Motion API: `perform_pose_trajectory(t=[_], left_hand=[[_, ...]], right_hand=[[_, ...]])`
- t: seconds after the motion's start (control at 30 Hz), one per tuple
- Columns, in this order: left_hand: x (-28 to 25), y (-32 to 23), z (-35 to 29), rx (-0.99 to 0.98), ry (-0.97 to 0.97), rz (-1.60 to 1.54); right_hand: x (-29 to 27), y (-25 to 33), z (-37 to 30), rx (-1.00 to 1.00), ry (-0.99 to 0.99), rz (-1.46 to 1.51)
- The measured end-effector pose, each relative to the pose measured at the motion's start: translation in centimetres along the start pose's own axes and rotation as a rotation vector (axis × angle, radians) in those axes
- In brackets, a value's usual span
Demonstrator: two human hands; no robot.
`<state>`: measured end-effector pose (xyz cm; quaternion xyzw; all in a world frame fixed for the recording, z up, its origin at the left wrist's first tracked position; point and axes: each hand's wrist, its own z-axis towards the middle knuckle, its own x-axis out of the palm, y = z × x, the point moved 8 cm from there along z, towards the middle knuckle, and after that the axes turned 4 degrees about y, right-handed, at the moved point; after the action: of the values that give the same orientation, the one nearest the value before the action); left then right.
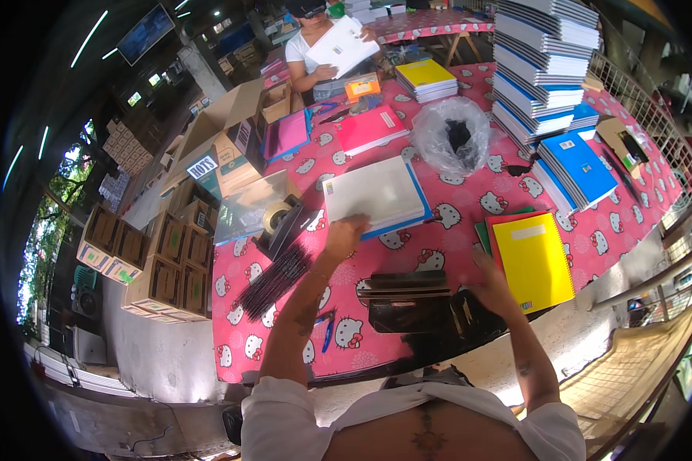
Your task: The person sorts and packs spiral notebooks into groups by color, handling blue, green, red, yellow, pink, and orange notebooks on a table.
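A notebook (377, 188) with a pale top sheet and a blue cover beneath lies on the pink patterned table, slightly left of middle. My left hand (347, 237) is closed at its lower left edge, fingertips curled over the sheet. Further right, a yellow notebook (532, 261) rests over a red one (496, 242) and a green one, fanned out. My right hand (490, 283) is beside their left edge, fingers apart and somewhat blurred, with nothing visible in it. Between my forearms sits a black device (409, 301) with a long bar, at the table's near edge.
Black spiral coils (275, 282), blue-handled pliers (328, 332) and a tape dispenser (279, 223) lie at left. A clear bag (432, 127) and a pink notebook (370, 129) are farther back. Tall notebook piles (542, 73) rise at right. Across the table, a person holds a white sheet (341, 48).
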<state>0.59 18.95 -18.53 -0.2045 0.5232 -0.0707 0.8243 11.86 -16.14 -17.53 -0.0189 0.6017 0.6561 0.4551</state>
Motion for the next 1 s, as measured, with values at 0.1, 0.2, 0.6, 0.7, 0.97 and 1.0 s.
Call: perform_pose_trajectory(t=[0.1, 0.2, 0.6, 0.7, 0.97, 1.0], left_hand=[[-0.4, -0.4, 2.3, -0.092, 0.063, -0.011], [-0.8, -0.1, 2.0, -0.091, 0.039, 0.049], [-2.8, -0.4, 1.5, -0.043, -0.096, 0.108], [-10.3, -8.6, 5.2, 0.226, -0.341, 0.337], [-16.6, -24.1, 1.9, 0.471, -0.117, 0.095], [-16.0, -24.6, 1.1, 0.471, -0.117, 0.089]], right_hand=[[3.1, 2.8, 0.6, -0.058, 0.092, 0.063], [3.6, 2.8, 2.2, 0.036, 0.119, 0.161], [6.0, 2.7, 3.5, -0.024, 0.097, 0.174], [2.5, 2.7, 5.0, -0.067, -0.182, 0.028], [0.1, 0.8, 2.6, 0.195, 0.081, 0.683], [0.6, 0.2, 1.2, 0.174, 0.0, 0.686]])
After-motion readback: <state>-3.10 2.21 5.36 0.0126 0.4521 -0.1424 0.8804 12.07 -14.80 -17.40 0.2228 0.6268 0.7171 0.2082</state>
